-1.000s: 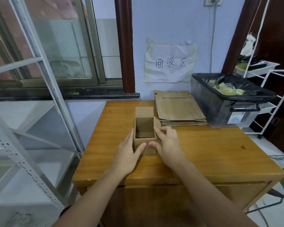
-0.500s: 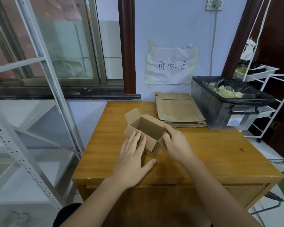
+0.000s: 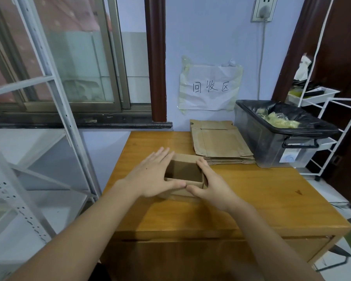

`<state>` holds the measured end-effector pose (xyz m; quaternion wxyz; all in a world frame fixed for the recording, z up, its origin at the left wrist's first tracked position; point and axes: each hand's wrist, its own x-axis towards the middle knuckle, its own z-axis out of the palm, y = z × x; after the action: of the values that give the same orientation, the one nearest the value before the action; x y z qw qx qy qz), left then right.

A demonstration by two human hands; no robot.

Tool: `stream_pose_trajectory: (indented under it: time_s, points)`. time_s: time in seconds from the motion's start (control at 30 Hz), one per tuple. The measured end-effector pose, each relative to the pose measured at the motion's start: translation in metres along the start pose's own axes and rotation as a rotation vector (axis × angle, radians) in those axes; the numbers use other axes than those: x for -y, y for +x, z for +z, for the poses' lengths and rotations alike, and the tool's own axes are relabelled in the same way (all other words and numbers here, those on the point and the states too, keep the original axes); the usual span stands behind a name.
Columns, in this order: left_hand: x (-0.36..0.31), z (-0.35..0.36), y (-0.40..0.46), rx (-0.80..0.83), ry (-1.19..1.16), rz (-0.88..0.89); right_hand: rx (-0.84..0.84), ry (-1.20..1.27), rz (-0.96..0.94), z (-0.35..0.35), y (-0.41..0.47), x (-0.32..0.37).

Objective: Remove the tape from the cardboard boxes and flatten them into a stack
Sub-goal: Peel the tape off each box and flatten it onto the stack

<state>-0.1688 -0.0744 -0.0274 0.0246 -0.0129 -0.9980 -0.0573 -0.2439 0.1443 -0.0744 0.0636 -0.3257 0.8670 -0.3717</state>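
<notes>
Your left hand (image 3: 154, 179) and right hand (image 3: 213, 187) lie with straight fingers flat against the two sides of the open cardboard box (image 3: 183, 175), at the frame's centre on the wooden table (image 3: 272, 199). Press the opposite corners inward evenly so it folds along its creases, then lay it on the flattened stack (image 3: 219, 142) just above right.

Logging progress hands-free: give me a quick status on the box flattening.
Left hand and right hand open, pressing sides of open box. Box not yet flat. Flattened stack behind, path clear.
</notes>
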Motion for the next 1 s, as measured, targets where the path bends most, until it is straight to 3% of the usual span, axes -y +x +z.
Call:
stream_pose_trajectory:
  time_s: [0.13, 0.27, 0.33, 0.47, 0.57, 0.63, 0.77, 1.0]
  points:
    - [0.011, 0.032, 0.000, 0.032, -0.257, -0.087, 0.010, 0.041, -0.008, 0.010, -0.001, -0.006]
    - [0.007, 0.059, -0.001, -0.164, -0.754, -0.139, 0.004, 0.044, -0.016, 0.019, -0.003, -0.008]
    - [0.001, 0.066, -0.002, -0.265, -0.865, -0.158, -0.023, 0.072, 0.001, 0.022, -0.001, -0.010]
    - [-0.007, 0.068, -0.005, -0.323, -0.849, -0.215, -0.106, 0.143, 0.082, 0.023, -0.005, -0.009]
    - [-0.006, 0.064, -0.013, -0.321, -0.627, -0.221, -0.169, 0.128, 0.107, 0.022, -0.015, -0.008]
    - [-0.005, 0.062, -0.025, -0.403, -0.557, -0.250, -0.194, 0.132, 0.093, 0.017, -0.025, -0.010]
    - [-0.011, 0.068, -0.059, -0.510, -0.742, -0.273, -0.184, 0.178, 0.025, 0.012, -0.047, -0.013]
    - [-0.027, 0.089, -0.070, -0.283, -0.842, -0.211, 0.046, 0.182, 0.032, 0.024, -0.055, -0.008]
